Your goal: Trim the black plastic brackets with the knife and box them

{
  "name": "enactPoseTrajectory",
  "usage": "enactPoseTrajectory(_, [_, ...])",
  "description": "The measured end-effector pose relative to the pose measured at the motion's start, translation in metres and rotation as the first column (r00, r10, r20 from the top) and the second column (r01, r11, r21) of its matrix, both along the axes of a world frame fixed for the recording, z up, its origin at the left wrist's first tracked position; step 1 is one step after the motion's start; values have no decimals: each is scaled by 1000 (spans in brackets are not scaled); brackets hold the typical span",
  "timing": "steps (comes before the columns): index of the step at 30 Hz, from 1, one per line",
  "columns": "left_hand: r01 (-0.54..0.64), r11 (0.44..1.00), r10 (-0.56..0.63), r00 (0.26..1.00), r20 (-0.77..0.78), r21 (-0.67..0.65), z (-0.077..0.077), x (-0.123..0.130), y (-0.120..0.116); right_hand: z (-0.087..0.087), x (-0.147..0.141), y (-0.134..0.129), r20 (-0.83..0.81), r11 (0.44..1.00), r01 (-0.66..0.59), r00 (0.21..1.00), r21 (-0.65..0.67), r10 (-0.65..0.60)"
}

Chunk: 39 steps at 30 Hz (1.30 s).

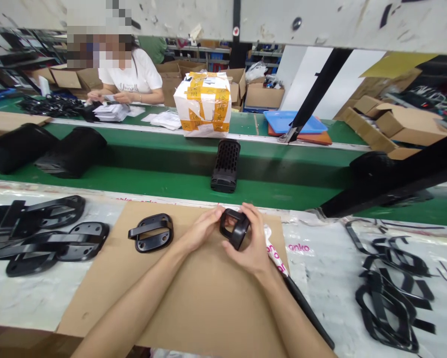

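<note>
While one glossy black plastic frame [234, 227] sits pinched between both hands above the cardboard sheet [193, 293], the left hand [201, 229] curls its fingertips onto the frame's left edge and the right hand [252, 243] wraps its fingers around the right side, both forearms angled inward. One oval handle plate [151, 232] lies on the cardboard just left of the hands, roughly four more are stacked [40, 233] off its left edge, and thin black rims [391, 288] are piled well to its right. Beyond the cardboard's far edge, one ribbed, perforated black housing [225, 165] stands on the green belt [152, 181].
</note>
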<state>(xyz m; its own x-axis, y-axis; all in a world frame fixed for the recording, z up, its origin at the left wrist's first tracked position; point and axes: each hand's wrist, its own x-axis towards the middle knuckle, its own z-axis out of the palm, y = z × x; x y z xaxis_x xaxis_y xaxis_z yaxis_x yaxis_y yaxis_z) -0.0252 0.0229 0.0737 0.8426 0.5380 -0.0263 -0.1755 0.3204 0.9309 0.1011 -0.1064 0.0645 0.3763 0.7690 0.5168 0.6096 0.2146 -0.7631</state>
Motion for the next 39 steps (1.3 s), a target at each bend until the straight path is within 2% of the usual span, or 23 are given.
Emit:
enactPoseTrajectory(2, [-121,991,120,992,-26,-50,-4,4,-3,-1,-5,1,47,989,-51,997,-137,58])
enactPoseTrajectory(4, [-243,970,239,966,-99,-30,-7,6,-4,5,-5,2,62,968,-105,991,-228,122])
enactPoseTrajectory(6, [-347,935,355,925,-139,79,-8,5,-2,18,5,-2,77,959,-131,985,-251,155])
enactPoseTrajectory(9, [-411,878,449,885,-121,246,-6,1,5,40,33,-23,67,947,-16,997,-322,39])
enactPoseTrajectory(10, [-406,872,447,888,-109,274,-5,0,7,45,43,-34,60,906,55,998,-419,-33])
enactPoseTrajectory(11, [-388,877,429,898,-98,285,-5,-1,9,47,52,-46,66,829,106,994,-549,-83])
enactPoseTrajectory(12, [-352,891,391,916,-92,287,-5,-2,10,46,59,-60,91,730,140,990,-669,-107])
enactPoseTrajectory(13, [-304,910,341,936,-89,282,-6,-1,11,43,64,-73,129,636,164,987,-754,-101])
enactPoseTrajectory(14, [-250,930,283,955,-89,268,-8,-1,11,38,67,-85,163,569,180,983,-803,-82])
enactPoseTrajectory(16, [-141,965,165,981,-99,221,-11,1,8,28,67,-104,217,511,215,975,-832,-57])
enactPoseTrajectory(18, [-68,979,91,990,-110,192,-13,2,4,21,62,-114,196,527,196,979,-827,-56])
enactPoseTrajectory(19, [-57,979,80,991,-111,193,-13,3,0,21,57,-115,126,550,144,989,-823,-72])
enactPoseTrajectory(21, [-74,971,99,990,-102,227,-13,4,-7,22,42,-111,-161,605,-47,978,-795,-136])
enactPoseTrajectory(22, [-94,964,120,989,-91,250,-12,4,-11,24,34,-107,-330,635,-147,927,-758,-179])
enactPoseTrajectory(24, [-141,951,166,984,-70,274,-13,6,-19,24,13,-99,-603,695,-294,758,-657,-250])
enactPoseTrajectory(26, [-194,944,218,974,-62,268,-14,7,-24,20,-6,-92,-720,734,-328,625,-594,-303])
enactPoseTrajectory(29, [-191,955,210,976,-60,225,-15,8,-24,12,-22,-87,-732,739,-290,565,-608,-380])
enactPoseTrajectory(32, [-55,977,68,996,-57,207,-13,6,-17,11,-24,-89,-707,709,-294,585,-641,-397])
enactPoseTrajectory(34, [-9,978,23,998,-65,209,-11,4,-15,13,-24,-91,-684,703,-273,607,-657,-404])
enactPoseTrajectory(37, [-73,978,89,993,-74,196,-11,5,-20,14,-27,-95,-660,716,-221,624,-662,-418])
enactPoseTrajectory(39, [-118,973,134,988,-73,198,-12,7,-28,13,-27,-98,-675,718,-237,611,-655,-414])
